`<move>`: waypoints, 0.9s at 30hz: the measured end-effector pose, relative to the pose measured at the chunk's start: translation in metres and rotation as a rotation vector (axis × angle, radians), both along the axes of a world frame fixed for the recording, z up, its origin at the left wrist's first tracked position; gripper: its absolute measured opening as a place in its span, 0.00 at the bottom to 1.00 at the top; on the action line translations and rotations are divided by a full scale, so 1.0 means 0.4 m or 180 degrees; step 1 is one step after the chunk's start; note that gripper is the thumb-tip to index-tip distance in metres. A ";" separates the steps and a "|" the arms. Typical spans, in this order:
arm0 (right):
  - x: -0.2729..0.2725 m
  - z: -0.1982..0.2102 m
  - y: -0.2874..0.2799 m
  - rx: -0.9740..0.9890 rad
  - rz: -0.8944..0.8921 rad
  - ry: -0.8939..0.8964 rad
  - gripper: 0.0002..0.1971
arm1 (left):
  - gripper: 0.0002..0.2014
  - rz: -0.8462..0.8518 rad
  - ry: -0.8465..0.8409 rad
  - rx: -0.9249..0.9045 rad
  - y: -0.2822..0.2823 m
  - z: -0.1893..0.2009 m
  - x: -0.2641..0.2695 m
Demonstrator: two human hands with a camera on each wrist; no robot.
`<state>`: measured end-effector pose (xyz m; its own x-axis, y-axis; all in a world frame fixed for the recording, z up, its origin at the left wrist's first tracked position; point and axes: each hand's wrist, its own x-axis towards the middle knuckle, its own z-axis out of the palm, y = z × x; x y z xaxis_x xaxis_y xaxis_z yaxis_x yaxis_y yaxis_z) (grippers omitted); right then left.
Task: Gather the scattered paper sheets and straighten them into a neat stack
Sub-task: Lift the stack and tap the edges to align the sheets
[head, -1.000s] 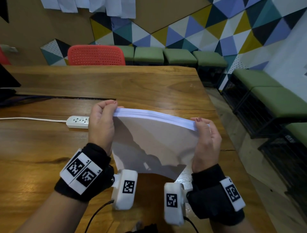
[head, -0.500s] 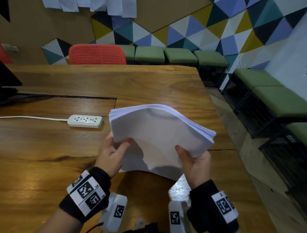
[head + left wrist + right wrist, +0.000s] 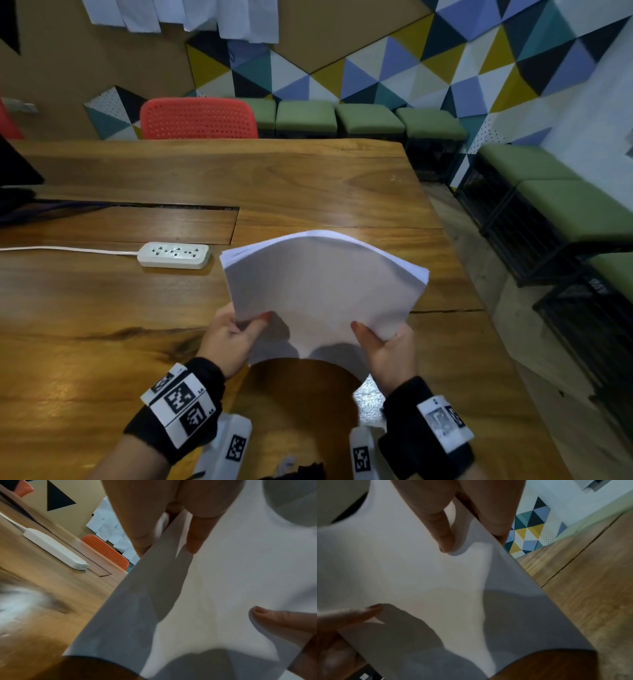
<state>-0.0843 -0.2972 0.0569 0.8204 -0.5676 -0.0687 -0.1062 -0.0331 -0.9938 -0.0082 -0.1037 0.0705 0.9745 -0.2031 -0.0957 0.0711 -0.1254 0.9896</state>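
Note:
A stack of white paper sheets [image 3: 322, 291] is held above the wooden table [image 3: 102, 325], bowed upward in an arch, its far edge slightly fanned. My left hand [image 3: 236, 334] pinches the stack's near left side, thumb on top and fingers underneath. My right hand [image 3: 383, 342] pinches the near right side the same way. In the left wrist view the paper [image 3: 214, 588] fills the right half, with my left hand's fingers [image 3: 195, 538] along its edge. In the right wrist view the paper [image 3: 419, 581] fills the left half, gripped between thumb and fingers [image 3: 443, 534].
A white power strip [image 3: 173, 255] with its cable lies on the table left of the stack. A red chair [image 3: 198, 118] and green stools [image 3: 370, 120] stand beyond the far edge. The table's right edge drops off to green benches [image 3: 565, 212]. More sheets [image 3: 239, 20] hang on the wall.
Both hands slid from the stack's upper edge down to its near sides. The stack tipped from upright on the table to lifted and arched, and it has risen a little since.

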 end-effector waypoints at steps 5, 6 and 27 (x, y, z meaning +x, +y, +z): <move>-0.004 -0.013 -0.001 0.0004 -0.0186 -0.0089 0.06 | 0.08 0.0026 -0.0078 -0.0023 -0.004 -0.012 -0.010; -0.005 -0.017 0.000 -0.0018 -0.0194 -0.0060 0.06 | 0.08 0.0014 -0.0079 -0.0005 -0.004 -0.016 -0.010; -0.007 0.006 -0.080 0.2275 0.0554 -0.0678 0.14 | 0.16 0.0152 0.1097 -0.2121 0.054 -0.013 0.054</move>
